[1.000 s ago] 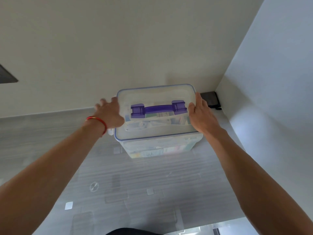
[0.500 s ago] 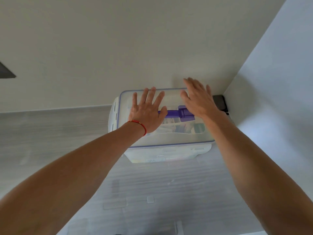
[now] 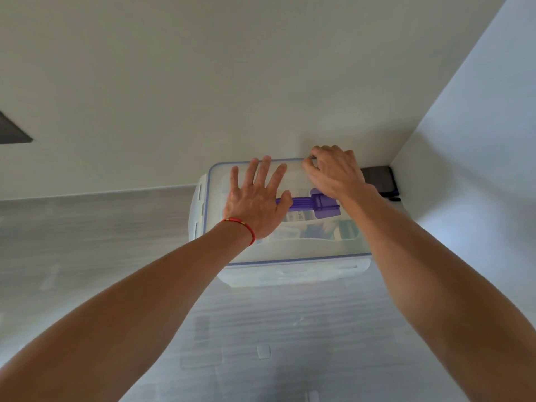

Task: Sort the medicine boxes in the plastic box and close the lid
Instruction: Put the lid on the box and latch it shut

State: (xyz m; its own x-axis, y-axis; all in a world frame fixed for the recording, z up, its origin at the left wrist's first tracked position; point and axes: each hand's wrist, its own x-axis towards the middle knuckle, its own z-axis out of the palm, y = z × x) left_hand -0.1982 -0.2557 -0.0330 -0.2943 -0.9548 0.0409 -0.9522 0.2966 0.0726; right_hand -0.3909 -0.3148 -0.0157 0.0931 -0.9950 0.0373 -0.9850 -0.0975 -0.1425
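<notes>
A clear plastic box [image 3: 293,274] stands on the grey table near the back wall, its lid [image 3: 214,187] with a blue rim laid on top. A purple handle [image 3: 322,206] runs across the lid. Medicine boxes [image 3: 313,227] show dimly through the lid. My left hand [image 3: 255,201] lies flat on the lid with fingers spread, covering the handle's left end. My right hand [image 3: 333,172] reaches over the lid's far right edge, fingers curled down over that edge; what they grip there is hidden. The near latch flap [image 3: 342,268] and left latch flap [image 3: 197,204] are visible.
The grey wood-grain table [image 3: 87,242] extends left and toward me. A beige wall stands right behind the box, and a white wall closes off the right side. A dark flat object [image 3: 380,178] lies in the corner behind the box.
Both hands left the box's sides and came onto the lid. The left hand spread flat on top; the right reached further back and curled over the far edge.
</notes>
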